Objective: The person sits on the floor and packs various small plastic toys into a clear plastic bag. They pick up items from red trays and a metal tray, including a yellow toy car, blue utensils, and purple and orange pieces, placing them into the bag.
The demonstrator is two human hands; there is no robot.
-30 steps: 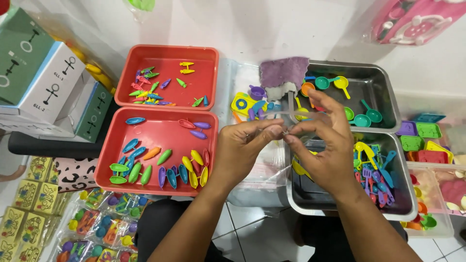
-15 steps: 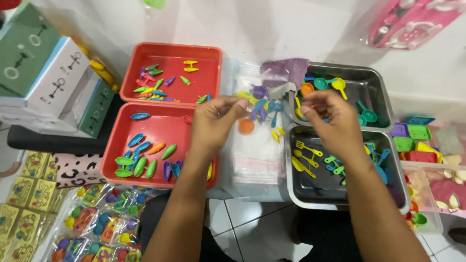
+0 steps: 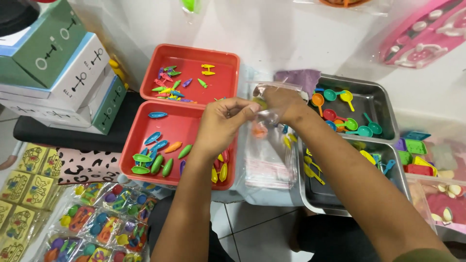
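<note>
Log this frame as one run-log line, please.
left hand: pinches clear bag edge | right hand: holds bag's top | bag: small coloured toys inside | below: red tray of boat-shaped pieces

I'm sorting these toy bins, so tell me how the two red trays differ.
The far red tray holds small thin pieces clustered at its left side, with much bare floor showing. The near red tray holds larger boat-shaped pieces, mostly lined up along its front edge. The left hand hangs over the near tray's right part; nothing covers the far one. Both are red, rectangular and shallow.
</note>
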